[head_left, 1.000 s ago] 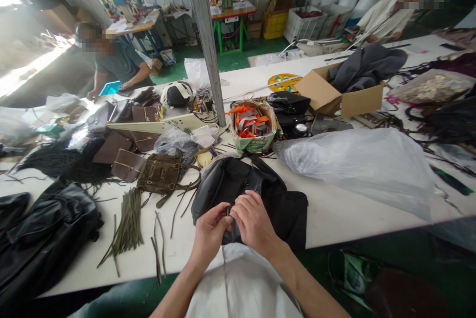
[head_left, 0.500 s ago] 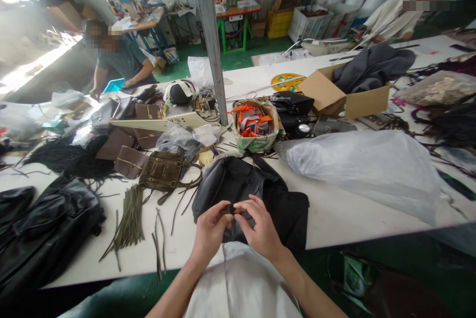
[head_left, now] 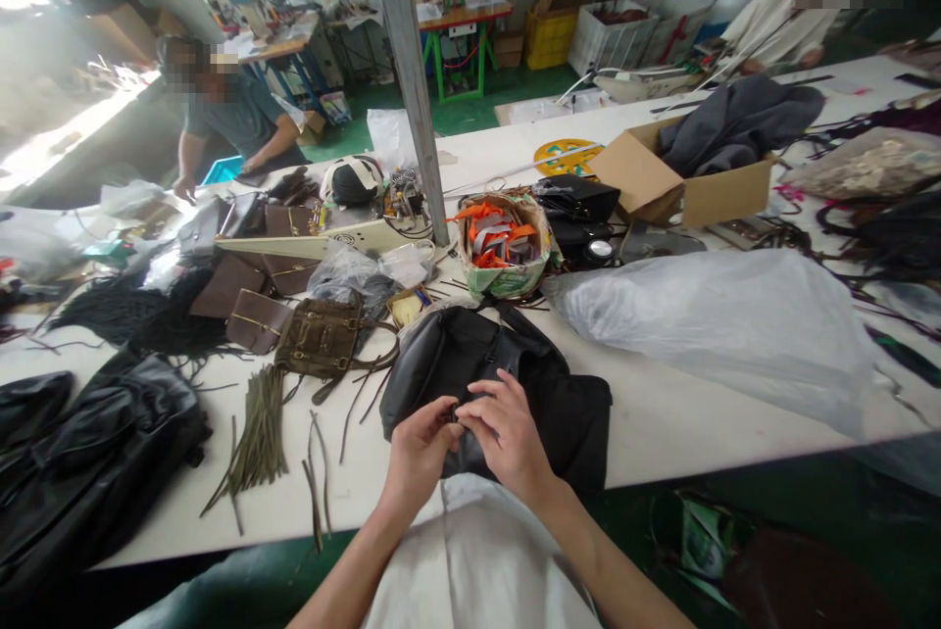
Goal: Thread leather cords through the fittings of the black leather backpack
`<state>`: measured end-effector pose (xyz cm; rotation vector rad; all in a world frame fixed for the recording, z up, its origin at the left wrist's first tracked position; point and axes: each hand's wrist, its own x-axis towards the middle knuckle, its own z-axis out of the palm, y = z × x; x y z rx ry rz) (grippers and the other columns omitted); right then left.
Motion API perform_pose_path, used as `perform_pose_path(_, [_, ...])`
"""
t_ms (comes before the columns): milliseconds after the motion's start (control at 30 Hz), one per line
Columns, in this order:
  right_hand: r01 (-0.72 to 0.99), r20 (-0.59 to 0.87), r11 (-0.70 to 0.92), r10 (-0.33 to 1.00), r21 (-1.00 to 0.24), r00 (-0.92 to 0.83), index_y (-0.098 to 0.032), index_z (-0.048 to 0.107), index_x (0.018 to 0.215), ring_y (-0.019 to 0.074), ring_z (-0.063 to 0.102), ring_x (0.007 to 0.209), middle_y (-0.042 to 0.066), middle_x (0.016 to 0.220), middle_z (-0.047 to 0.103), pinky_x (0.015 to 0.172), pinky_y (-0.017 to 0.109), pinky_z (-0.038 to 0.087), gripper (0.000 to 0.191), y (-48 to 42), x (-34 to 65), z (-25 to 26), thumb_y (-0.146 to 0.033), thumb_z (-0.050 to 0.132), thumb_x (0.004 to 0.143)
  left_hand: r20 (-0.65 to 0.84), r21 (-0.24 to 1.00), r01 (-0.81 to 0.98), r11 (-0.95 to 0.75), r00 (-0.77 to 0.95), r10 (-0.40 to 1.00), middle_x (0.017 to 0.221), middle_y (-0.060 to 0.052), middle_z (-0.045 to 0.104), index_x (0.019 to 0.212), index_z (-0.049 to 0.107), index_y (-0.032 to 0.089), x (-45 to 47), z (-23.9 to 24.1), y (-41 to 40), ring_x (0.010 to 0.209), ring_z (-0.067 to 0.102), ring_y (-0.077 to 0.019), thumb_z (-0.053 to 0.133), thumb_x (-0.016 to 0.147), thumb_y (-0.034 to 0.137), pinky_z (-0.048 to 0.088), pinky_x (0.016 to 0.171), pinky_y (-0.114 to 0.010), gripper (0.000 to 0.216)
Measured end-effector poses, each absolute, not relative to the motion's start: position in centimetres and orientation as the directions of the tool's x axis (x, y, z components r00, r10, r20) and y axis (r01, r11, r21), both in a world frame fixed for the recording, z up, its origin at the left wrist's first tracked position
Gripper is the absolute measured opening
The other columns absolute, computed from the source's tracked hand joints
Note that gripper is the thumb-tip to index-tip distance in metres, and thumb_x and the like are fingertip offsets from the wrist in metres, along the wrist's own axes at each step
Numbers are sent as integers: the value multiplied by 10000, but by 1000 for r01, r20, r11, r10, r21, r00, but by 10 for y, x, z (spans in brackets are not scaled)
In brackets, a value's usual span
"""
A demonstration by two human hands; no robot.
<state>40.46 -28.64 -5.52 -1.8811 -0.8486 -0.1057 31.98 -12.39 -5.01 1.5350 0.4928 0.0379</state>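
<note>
A black leather bag (head_left: 500, 369) lies on the white table (head_left: 662, 423) right in front of me. My left hand (head_left: 418, 451) and my right hand (head_left: 506, 435) meet at its near edge, fingers pinched together on a small dark part of the bag, perhaps a strap end or buckle. Both thumbs and forefingers press on that piece. What exactly sits between the fingertips is too small to make out.
Olive straps (head_left: 254, 433) and a brown satchel (head_left: 323, 340) lie to the left, black leather pieces (head_left: 88, 453) farther left. A clear plastic bag (head_left: 720, 325) lies right. A basket of orange tape (head_left: 504, 242), a steel post (head_left: 416, 80) and a cardboard box (head_left: 691, 188) stand behind. A person (head_left: 235, 120) works at the far left.
Both hands stay pinched on the bag's near edge. The fingers have shifted slightly on the small dark piece, and the view has tilted a little.
</note>
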Motion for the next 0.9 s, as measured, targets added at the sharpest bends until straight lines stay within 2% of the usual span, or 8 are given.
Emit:
perform_pose_path(167, [563,396,-227,509,-795,764,-311,767,1087,228,719,1120,-17,1011,812,1252,571,358,128,-289,406,-60,-207,698,1058,-330,944,305,125,879,344,744,0,702,1282,764,140,319,-59,-119,666,601,-137,839,852,380,510,670,-252,498])
perform_pose_path(333, [551,393,-240,484,-799,782,-305,786,1074,248,726,1093,22,1005,803,1223,604,408,105,-287,407,-65,-235,713,1049,-359,933,336,127,888,287,810,-21,736,1443,690,134,317,-57,-112,731,620,-149,843,864,409,521,702,-259,659])
perform_pose_path(467, [573,410,-259,482,-778,774,-294,769,1071,243,727,1078,24,1010,795,1208,592,416,80,-284,407,-66,-231,731,1039,-351,936,344,78,889,293,840,-46,745,1459,679,126,315,-50,-109,759,630,-161,741,965,545,533,737,-281,651])
perform_pose_path(567, [608,437,-257,496,-752,750,-283,741,1088,231,728,1065,14,1012,792,1208,570,409,74,-282,407,-67,-227,732,1040,-347,935,350,57,872,344,803,-34,730,1459,670,127,318,-50,-107,714,621,-159,708,979,568,525,712,-285,653])
perform_pose_path(633, [625,450,-255,505,-738,737,-270,719,1092,222,727,1058,11,1019,790,1209,555,406,76,-280,407,-69,-208,709,1050,-366,928,369,59,868,335,808,-44,743,1375,711,124,321,-52,-106,692,627,-165,732,952,557,513,675,-283,606])
perform_pose_path(733, [642,457,-260,517,-722,723,-259,693,1100,215,723,1052,9,1025,789,1211,549,399,71,-278,406,-73,-198,684,1063,-408,907,421,12,870,278,829,-77,769,1093,783,137,324,-54,-103,676,637,-177,717,936,527,492,632,-280,426])
perform_pose_path(800, [644,446,-268,533,-717,719,-262,688,1105,218,722,1044,8,1020,789,1216,560,396,65,-276,404,-74,-212,689,1064,-413,894,442,-76,876,250,790,-68,753,950,775,156,326,-53,-100,660,628,-179,677,946,485,468,608,-275,344])
perform_pose_path(900, [624,417,-270,546,-734,727,-276,687,1138,243,714,1106,27,1074,792,1230,582,400,93,-275,402,-75,-268,721,1052,-374,866,426,-261,899,227,700,-34,700,847,725,184,331,-45,-88,626,612,-177,591,982,418,435,588,-272,302])
